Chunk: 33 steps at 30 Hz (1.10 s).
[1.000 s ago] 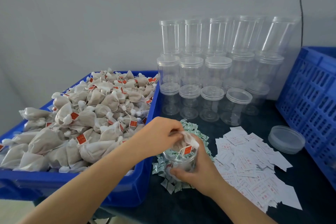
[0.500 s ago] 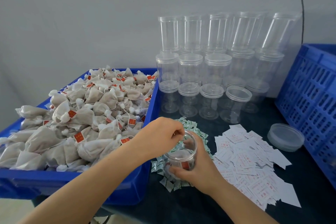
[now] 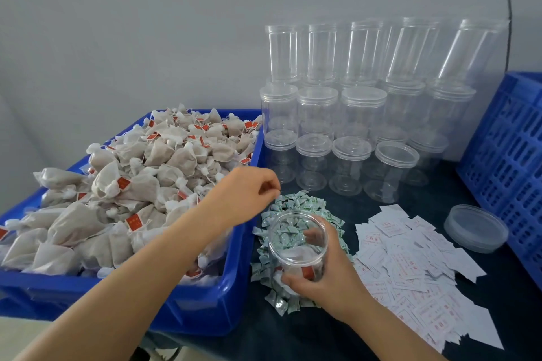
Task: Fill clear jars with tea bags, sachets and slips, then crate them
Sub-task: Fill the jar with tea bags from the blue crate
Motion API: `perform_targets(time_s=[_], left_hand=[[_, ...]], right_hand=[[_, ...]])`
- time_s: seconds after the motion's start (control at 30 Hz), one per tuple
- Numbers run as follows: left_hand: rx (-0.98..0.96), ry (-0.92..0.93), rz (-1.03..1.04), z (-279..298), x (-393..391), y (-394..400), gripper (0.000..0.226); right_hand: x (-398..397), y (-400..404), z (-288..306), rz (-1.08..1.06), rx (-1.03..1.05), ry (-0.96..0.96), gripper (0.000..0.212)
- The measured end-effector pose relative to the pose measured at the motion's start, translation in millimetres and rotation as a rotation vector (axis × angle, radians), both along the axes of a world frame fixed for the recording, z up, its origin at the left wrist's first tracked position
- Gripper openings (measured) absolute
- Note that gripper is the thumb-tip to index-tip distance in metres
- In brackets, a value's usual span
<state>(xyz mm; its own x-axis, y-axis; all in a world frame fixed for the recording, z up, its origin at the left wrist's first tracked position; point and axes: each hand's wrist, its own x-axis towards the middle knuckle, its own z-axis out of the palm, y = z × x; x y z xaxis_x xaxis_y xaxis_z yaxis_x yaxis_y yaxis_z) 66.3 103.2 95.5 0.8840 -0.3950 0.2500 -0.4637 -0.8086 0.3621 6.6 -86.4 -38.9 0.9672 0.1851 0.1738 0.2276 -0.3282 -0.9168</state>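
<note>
Between right hand (image 3: 325,275) fingers: light, slick open jar (image 3: 297,246), gripped low round its wall; left hand (image 3: 249,193) loosely curled, empty.

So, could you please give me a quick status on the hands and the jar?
Left hand empty, above the sachets. Right hand grips the jar, tea bag inside. Nothing in the way.

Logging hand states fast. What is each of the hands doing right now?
Left hand: fingers loosely curled, holding nothing.
Right hand: holding the open jar.
</note>
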Motion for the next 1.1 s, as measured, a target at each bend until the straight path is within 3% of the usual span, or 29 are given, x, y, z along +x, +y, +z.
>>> perform_targets(time_s=[0.13,0.4,0.63,0.77,1.1], left_hand=[[0.047,-0.032,0.107,1,32,14,0.012],[0.365,-0.22,0.35,-16,95,21,0.031],[0.554,-0.112,0.434,-34,121,33,0.061],[0.612,-0.065,0.481,-41,124,35,0.059],[0.647,-0.168,0.481,-50,129,33,0.043]], right_hand=[[-1,-1,1,-0.002,0.011,0.024,0.102],[-1,0,4,0.002,0.007,0.034,0.103],[-2,0,5,0.012,0.01,0.039,0.105],[-3,0,5,0.012,0.017,0.049,0.106],[-4,1,4,-0.003,0.016,0.027,0.105]])
